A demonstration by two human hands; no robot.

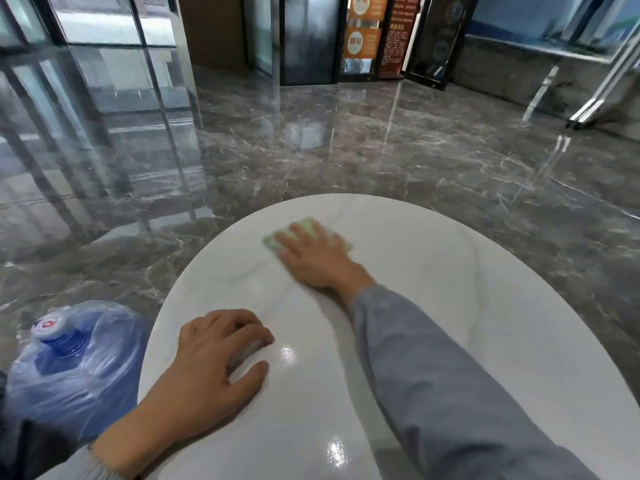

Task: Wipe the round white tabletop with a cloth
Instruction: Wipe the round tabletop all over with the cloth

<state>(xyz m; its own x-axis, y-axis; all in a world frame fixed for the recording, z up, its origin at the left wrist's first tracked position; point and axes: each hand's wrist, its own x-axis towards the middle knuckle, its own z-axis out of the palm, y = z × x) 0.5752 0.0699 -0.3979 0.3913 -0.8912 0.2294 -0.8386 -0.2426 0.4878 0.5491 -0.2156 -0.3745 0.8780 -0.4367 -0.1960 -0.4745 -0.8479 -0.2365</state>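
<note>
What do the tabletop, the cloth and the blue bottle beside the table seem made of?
Tabletop: likely polished stone or imitation; white, faint grey veins, sharp glare spots. Cloth: thin pale green fabric, flat under the right hand; too blurred for the weave. Bottle: translucent blue plastic in clear crinkled film.

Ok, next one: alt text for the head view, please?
A person's right hand presses a green cloth flat on the far part of a round white tabletop; the left hand rests on its near left, holding nothing. A blue water bottle in clear plastic stands on the grey marble floor to the left.
</note>
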